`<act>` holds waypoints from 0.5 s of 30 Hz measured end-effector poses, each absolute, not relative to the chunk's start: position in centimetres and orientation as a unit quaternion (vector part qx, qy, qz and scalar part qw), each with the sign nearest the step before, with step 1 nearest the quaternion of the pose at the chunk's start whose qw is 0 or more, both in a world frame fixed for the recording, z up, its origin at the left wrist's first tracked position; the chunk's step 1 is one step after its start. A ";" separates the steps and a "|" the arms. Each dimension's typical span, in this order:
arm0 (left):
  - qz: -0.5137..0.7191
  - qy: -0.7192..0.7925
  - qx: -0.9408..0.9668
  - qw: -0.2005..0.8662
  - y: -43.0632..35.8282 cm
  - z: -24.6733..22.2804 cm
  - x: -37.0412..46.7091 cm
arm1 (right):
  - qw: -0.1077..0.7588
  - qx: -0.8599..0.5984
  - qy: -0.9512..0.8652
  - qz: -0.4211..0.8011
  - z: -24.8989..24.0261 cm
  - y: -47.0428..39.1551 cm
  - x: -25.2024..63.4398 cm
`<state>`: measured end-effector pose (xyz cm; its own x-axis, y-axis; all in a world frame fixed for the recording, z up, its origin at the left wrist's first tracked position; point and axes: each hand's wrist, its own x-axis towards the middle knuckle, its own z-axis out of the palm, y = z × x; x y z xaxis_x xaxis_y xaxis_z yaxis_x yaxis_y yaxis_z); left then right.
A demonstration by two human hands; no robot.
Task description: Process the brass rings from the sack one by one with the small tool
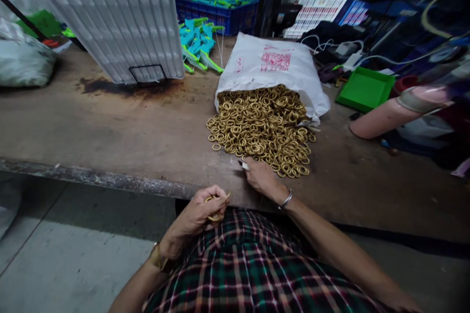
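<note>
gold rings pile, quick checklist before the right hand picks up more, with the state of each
1. Left hand has a grip on gold rings: ok, fingers curled around a few.
2. Right hand at the ring pile: ok, resting at its near edge.
3. Right fingers free: cannot tell, a small pale item sits at the fingertips.
4. White bag open and feeding the pile: ok, rings spill from its mouth.
5. Loose rings clear of the table edge: ok, none lie near it.
</note>
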<state>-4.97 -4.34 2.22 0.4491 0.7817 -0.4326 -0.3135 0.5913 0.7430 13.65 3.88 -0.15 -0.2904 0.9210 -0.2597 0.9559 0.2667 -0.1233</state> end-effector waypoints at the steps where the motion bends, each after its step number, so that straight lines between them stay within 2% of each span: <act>1: 0.335 0.405 0.279 0.804 -5.0 2.3 -5.9 | 0.062 0.588 0.797 -0.124 -0.2 4.0 14.0; 8: 0.306 0.506 0.123 0.797 -9.6 -2.3 -10.5 | 0.000 0.595 0.798 -0.093 -1.5 3.5 14.5; 15: 0.275 0.581 0.116 0.757 -6.9 -7.9 -6.2 | -0.045 0.583 0.806 -0.087 -2.4 2.9 14.6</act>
<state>-6.23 -6.88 -7.95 0.1741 0.5518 -0.8156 -0.2822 0.8215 0.4955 14.61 2.93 -2.36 -0.3156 0.9484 -0.0299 0.9329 0.3044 -0.1925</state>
